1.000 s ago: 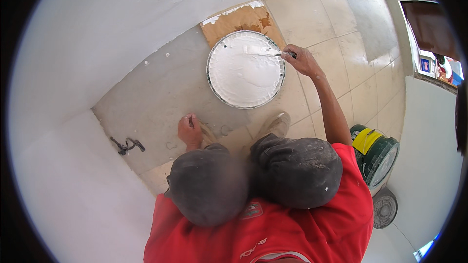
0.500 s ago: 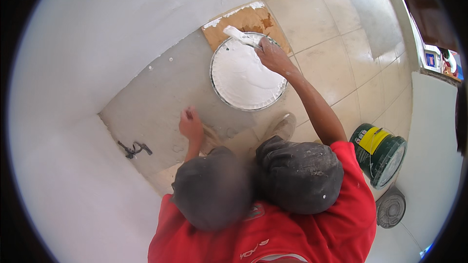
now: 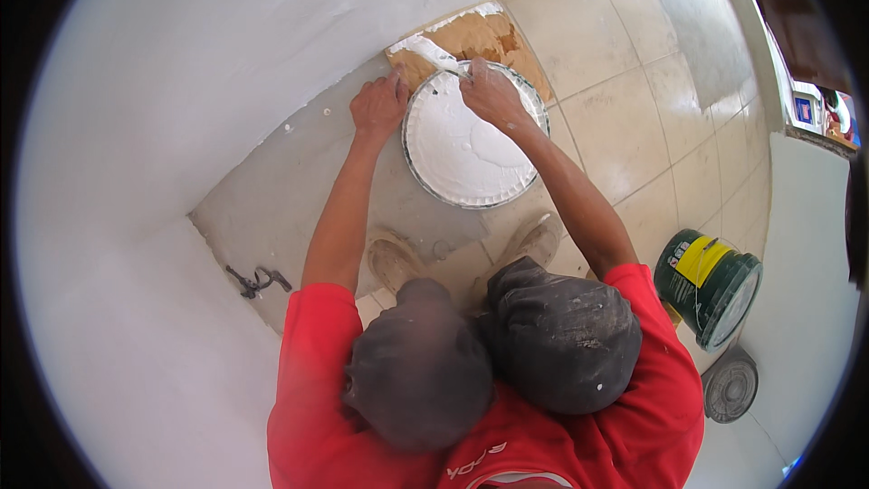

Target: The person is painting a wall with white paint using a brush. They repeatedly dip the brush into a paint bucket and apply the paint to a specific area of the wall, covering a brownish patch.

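Observation:
A round tub of thick white paint stands on the floor in front of me. Over its far rim my right hand is closed around the handle of what looks like a paintbrush, its end coated white and pointing left toward the wall. My left hand reaches out left of the tub, with a finger stretched toward the near left edge of a brown cardboard sheet. Whether it touches the cardboard, I cannot tell. White paint smears the cardboard's wall-side edge.
A white wall runs along the left and far side. A dark green bucket with a yellow label stands at the right, near a dark round lid. Some black object lies in the left corner. Pale tiles cover the floor at right.
My left hand has moved forward from near my knees to beside the tub and cardboard. The brush in my right hand has shifted slightly farther over the cardboard. The view has shifted a little.

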Action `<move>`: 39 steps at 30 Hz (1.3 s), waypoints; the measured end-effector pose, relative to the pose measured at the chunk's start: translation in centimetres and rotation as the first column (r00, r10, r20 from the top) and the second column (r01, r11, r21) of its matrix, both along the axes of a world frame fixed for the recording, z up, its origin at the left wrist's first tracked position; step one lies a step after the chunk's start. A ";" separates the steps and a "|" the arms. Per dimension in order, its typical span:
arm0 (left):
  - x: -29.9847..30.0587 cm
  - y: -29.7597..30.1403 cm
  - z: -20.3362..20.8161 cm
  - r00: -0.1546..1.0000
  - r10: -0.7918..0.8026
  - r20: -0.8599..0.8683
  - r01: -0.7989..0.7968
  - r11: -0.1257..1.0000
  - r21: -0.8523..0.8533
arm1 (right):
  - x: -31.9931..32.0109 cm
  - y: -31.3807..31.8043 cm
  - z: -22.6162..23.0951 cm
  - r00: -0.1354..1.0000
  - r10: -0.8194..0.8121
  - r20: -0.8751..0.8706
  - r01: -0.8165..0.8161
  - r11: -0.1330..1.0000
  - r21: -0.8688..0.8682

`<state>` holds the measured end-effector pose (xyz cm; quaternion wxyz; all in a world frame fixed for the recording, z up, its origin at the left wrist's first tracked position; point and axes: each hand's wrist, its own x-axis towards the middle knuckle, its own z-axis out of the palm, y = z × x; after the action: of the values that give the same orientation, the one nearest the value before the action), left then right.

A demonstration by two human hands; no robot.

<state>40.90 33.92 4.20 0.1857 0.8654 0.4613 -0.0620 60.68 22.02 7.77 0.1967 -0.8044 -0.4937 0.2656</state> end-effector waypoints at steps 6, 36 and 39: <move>-1.2 -0.3 -1.4 0.986 0.094 0.139 -0.095 0.996 0.001 | -1.2 1.5 -0.3 0.998 -0.047 0.030 0.050 0.992 -0.114; 3.9 2.0 -1.4 0.616 0.785 0.074 -0.768 0.618 -0.168 | -1.6 2.4 -0.5 0.997 -0.076 -0.012 0.074 0.990 -0.118; 3.4 1.5 -1.7 0.648 0.752 0.124 -0.737 0.660 -0.149 | -2.1 2.7 -0.7 0.997 -0.076 -0.007 0.075 0.991 -0.110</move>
<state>44.31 35.46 2.49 0.2708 0.5929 0.7546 0.0763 58.61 24.71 7.04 0.1650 -0.8305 -0.4465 0.2891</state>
